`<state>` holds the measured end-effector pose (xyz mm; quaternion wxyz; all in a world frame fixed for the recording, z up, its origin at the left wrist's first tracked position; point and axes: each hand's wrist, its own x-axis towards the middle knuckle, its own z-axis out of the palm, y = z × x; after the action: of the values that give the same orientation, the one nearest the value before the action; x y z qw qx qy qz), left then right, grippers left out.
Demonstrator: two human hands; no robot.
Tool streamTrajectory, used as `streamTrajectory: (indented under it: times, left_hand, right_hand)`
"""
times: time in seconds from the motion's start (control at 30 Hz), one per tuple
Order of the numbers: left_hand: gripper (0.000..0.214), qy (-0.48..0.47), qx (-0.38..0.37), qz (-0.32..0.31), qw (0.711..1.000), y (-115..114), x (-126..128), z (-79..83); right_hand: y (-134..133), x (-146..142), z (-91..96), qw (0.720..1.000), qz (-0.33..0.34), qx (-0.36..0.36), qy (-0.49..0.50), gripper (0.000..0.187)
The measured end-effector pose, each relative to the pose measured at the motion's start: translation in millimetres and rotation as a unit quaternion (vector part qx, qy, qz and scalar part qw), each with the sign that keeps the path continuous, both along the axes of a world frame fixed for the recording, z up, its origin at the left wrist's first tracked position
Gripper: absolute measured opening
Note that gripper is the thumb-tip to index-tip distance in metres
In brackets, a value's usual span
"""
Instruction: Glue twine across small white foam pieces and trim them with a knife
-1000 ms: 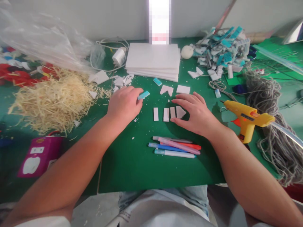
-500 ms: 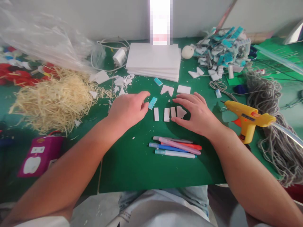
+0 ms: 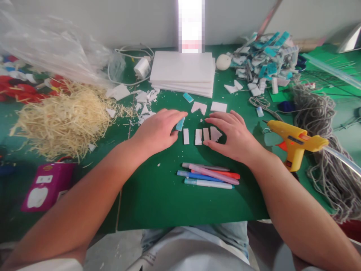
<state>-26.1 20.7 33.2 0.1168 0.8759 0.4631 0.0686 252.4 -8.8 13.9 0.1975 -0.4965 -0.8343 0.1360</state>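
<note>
My left hand (image 3: 158,130) has its thumb and fingers closed around a small blue foam piece (image 3: 180,124), partly hidden by the fingers. Just right of it lies a narrow white foam strip (image 3: 186,136). My right hand (image 3: 229,130) rests on the green mat, open, with thumb and fingers apart around a pointed white foam piece (image 3: 216,134). Two short white strips, a left one (image 3: 198,137) and a right one (image 3: 206,134), lie by its fingertips. Farther back are a notched white piece (image 3: 199,108), a white rectangle (image 3: 219,107) and another blue piece (image 3: 188,97).
Several markers (image 3: 208,183) lie nearer my body. A yellow glue gun (image 3: 296,141) and grey yarn (image 3: 316,113) are at right. White foam sheets (image 3: 182,67) are stacked behind, beside a heap of blue-white scraps (image 3: 265,60). Straw (image 3: 64,120) and a purple box (image 3: 47,186) are left.
My left fingers have reached forward over the blue foam piece and closed on it, and it has shifted slightly left. My right hand stays almost still.
</note>
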Motion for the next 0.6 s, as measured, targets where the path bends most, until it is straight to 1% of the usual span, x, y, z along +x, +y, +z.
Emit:
streamTrajectory:
  times: [0.13, 0.3, 0.43, 0.6]
  left_hand:
    - [0.059, 0.018, 0.005, 0.015, 1.000, 0, -2, 4.6]
    - [0.043, 0.019, -0.002, 0.023, 1.000, 1, -6, 12.1]
    - [0.038, 0.021, -0.007, 0.044, 0.999, 1, -7, 14.4]
    - [0.025, 0.077, -0.027, 0.039, 0.996, -1, -6, 18.5]
  right_hand:
    - [0, 0, 0.4, 1.000, 0.001, 0.005, -0.002, 0.054]
    - [0, 0, 0.5, 1.000, 0.005, 0.004, -0.001, 0.053]
    - [0, 1, -0.1, 1.000, 0.007, -0.001, 0.004, 0.052]
    - [0, 0, -0.6, 1.000, 0.025, -0.003, 0.001, 0.056]
